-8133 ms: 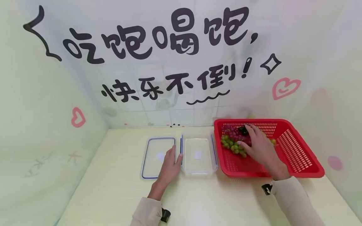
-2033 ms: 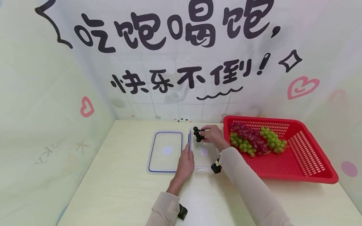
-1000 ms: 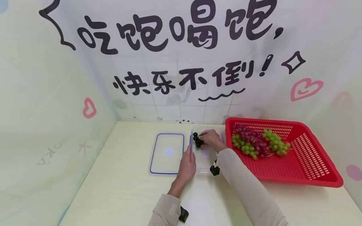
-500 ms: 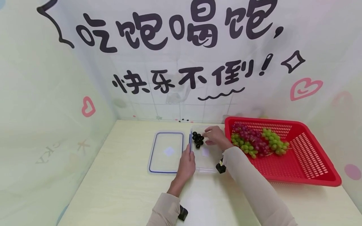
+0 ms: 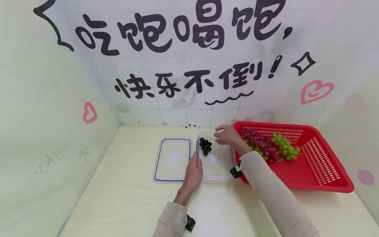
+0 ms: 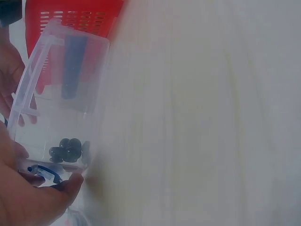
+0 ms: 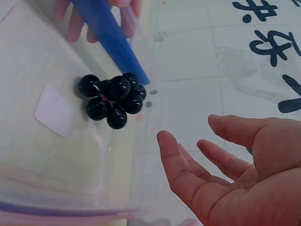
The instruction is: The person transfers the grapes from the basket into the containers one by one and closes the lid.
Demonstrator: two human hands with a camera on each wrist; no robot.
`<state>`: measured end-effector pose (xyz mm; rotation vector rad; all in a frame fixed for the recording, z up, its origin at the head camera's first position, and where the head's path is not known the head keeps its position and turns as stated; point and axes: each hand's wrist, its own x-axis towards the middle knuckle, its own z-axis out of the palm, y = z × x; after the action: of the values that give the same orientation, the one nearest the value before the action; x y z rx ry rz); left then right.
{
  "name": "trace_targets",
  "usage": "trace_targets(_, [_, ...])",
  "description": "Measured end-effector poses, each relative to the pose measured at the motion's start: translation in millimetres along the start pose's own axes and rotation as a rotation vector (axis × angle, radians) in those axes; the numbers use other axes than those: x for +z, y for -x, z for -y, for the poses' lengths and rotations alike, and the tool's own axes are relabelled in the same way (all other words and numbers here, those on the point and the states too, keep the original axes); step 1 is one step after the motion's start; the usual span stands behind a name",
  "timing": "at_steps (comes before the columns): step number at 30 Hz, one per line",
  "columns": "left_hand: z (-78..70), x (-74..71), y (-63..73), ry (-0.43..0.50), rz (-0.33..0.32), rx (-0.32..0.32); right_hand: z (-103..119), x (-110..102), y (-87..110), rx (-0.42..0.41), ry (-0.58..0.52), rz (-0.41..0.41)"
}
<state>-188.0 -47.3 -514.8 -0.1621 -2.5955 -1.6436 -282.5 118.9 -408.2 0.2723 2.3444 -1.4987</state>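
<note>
A small bunch of black grapes (image 5: 205,146) lies in the back left part of a clear plastic food container (image 5: 219,169). My left hand (image 5: 194,171) grips the container's left wall; in the left wrist view its thumb (image 6: 73,184) is against the outside by the blue-edged flap. Over the container's back right corner hovers my right hand (image 5: 228,135), its fingers spread and holding nothing. In the right wrist view there is a gap between these fingers (image 7: 171,153) and the grapes (image 7: 113,96).
Left of the container lies its clear lid (image 5: 172,161) with a blue seal. At the right stands a red basket (image 5: 305,179) with red grapes (image 5: 260,141) and green grapes (image 5: 285,146). More green grapes there are partly covered by the right arm. A printed wall sheet (image 5: 183,113) rises behind.
The black grapes were taken from the basket, carried left and set in the container. My right hand has let go and drawn back to the right. My left hand keeps its grip on the container.
</note>
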Motion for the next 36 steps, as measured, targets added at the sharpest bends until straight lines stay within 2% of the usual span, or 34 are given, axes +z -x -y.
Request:
trace_targets(8, [-0.2,0.4,-1.0,0.004,-0.011,-0.008,1,-21,14.4,-0.109,0.067,-0.049])
trace_targets(14, [-1.1,0.1,-0.4,0.003,-0.010,-0.007,-4,-43,22.7,-0.156,0.128,-0.113])
trace_targets(20, [-2.9,-0.8,0.0,0.007,-0.004,-0.013,-15,-65,26.5,-0.156,0.120,-0.143])
trace_targets(27, [-0.4,0.5,-3.0,-0.004,-0.001,-0.032,-30,-86,28.7,-0.192,0.098,-0.133])
trace_targets(36, [-0.4,1.6,-1.5,0.010,0.014,-0.053,-45,-107,32.1,-0.189,0.163,-0.194])
